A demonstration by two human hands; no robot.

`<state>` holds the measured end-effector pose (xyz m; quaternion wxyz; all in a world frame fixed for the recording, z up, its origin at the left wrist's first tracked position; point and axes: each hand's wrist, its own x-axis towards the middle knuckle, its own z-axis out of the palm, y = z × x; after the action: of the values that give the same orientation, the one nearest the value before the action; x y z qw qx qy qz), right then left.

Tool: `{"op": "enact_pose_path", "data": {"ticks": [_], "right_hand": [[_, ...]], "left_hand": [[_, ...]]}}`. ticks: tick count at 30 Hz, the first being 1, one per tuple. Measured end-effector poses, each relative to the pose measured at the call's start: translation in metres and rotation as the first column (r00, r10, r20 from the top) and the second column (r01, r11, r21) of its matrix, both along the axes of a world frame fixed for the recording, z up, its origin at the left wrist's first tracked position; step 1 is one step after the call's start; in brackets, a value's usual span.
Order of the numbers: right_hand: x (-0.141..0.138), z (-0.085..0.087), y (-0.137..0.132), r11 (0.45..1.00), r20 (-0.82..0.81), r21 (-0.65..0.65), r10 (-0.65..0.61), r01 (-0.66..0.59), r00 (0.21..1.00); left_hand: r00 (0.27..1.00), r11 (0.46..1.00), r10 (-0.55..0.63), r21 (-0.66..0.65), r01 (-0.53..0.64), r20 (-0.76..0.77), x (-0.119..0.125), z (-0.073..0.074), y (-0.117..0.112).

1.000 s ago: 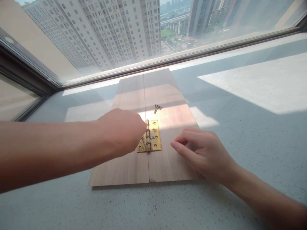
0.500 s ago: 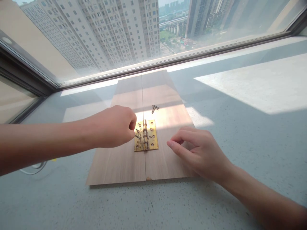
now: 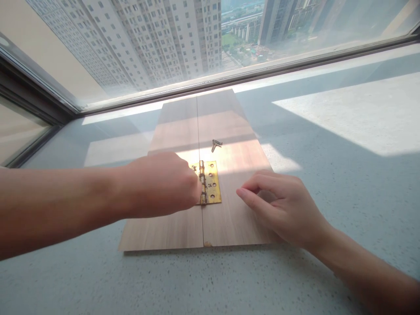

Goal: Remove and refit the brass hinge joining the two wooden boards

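Observation:
A worn brass hinge (image 3: 215,183) lies unfolded over the seam of a pale wooden board (image 3: 177,229). Holes show in its right leaf, while most of the left leaf is covered by my left hand (image 3: 164,183). That hand is curled into a fist, knuckles up, over the leaf; whatever its fingers hold is hidden. Over the board's right edge rests my right hand (image 3: 282,205), thumb and forefinger tips drawn together with nothing visible in them, apart from the hinge. Several screws (image 3: 215,145) lie in a small heap on the board beyond the hinge.
The board lies on a speckled pale sill (image 3: 203,284). Along the back runs a dark window frame (image 3: 262,74), with glass and tall buildings behind it. Another dark frame (image 3: 42,96) bounds the left side. Bright sun patches cross the sill and board.
My left hand has moved right and slightly nearer, and now hides more of the hinge's left leaf. The right hand keeps its pose. The view has shifted a little.

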<state>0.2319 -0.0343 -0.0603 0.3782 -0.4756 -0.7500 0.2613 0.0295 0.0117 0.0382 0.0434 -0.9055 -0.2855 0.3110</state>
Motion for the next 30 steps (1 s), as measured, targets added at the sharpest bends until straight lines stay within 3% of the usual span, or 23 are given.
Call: {"op": "enact_pose_path", "data": {"ticks": [2, 3, 6, 9, 11, 14, 16, 18, 20, 22, 25, 27, 30], "right_hand": [[-0.001, 0.000, 0.000, 1.000, 0.006, -0.006, -0.002, 0.002, 1.000], [-0.002, 0.000, 0.000, 1.000, 0.009, -0.010, -0.002, 0.002, 1.000], [-0.002, 0.000, -0.001, 1.000, 0.016, -0.016, 0.000, 0.000, 1.000], [-0.001, 0.001, -0.001, 1.000, 0.014, -0.012, 0.002, -0.002, 1.000], [-0.001, 0.001, -0.001, 1.000, 0.011, -0.013, 0.000, 0.000, 1.000], [0.001, 0.002, -0.002, 1.000, 0.015, -0.011, -0.004, 0.004, 1.000], [0.001, 0.002, -0.002, 1.000, 0.012, 0.001, 0.000, -0.001, 1.000], [0.001, 0.001, -0.002, 1.000, 0.007, 0.011, 0.005, -0.005, 1.000], [0.000, 0.002, -0.002, 1.000, 0.007, 0.009, 0.003, -0.003, 1.000], [0.000, 0.002, -0.001, 1.000, 0.007, 0.000, 0.000, 0.000, 1.000], [0.000, 0.001, -0.001, 1.000, 0.003, -0.007, 0.003, -0.003, 1.000], [-0.001, 0.000, -0.002, 1.000, -0.003, -0.007, 0.008, -0.008, 1.000], [-0.002, -0.002, -0.001, 1.000, -0.012, -0.021, 0.014, -0.015, 1.000]], "left_hand": [[0.999, 0.998, -0.049, -0.032, 0.050, 0.021, -0.003, -0.001, -0.002], [0.999, 1.000, -0.012, -0.026, 0.013, 0.039, -0.004, -0.001, -0.003], [0.954, 0.962, 0.268, 0.015, -0.272, 0.133, -0.008, 0.000, -0.005], [0.779, 0.806, 0.589, -0.092, -0.585, 0.213, -0.009, 0.004, -0.004], [0.658, 0.686, 0.727, -0.195, -0.701, 0.194, -0.008, 0.007, -0.001], [0.538, 0.555, 0.831, -0.263, -0.789, 0.140, -0.006, 0.009, 0.005], [0.529, 0.535, 0.843, -0.248, -0.808, 0.093, -0.005, 0.007, 0.007], [0.597, 0.601, 0.798, -0.175, -0.779, 0.082, -0.003, 0.004, 0.007], [0.713, 0.720, 0.693, -0.059, -0.691, 0.102, 0.000, 0.001, 0.004], [0.831, 0.830, 0.550, 0.055, -0.555, 0.081, 0.005, 0.001, -0.001], [0.954, 0.953, 0.295, 0.093, -0.290, -0.051, 0.011, 0.001, -0.010], [0.987, 0.992, 0.117, 0.071, -0.109, -0.114, 0.012, 0.000, -0.015], [0.985, 0.996, -0.081, 0.024, 0.086, -0.155, 0.010, -0.003, -0.018]]}}
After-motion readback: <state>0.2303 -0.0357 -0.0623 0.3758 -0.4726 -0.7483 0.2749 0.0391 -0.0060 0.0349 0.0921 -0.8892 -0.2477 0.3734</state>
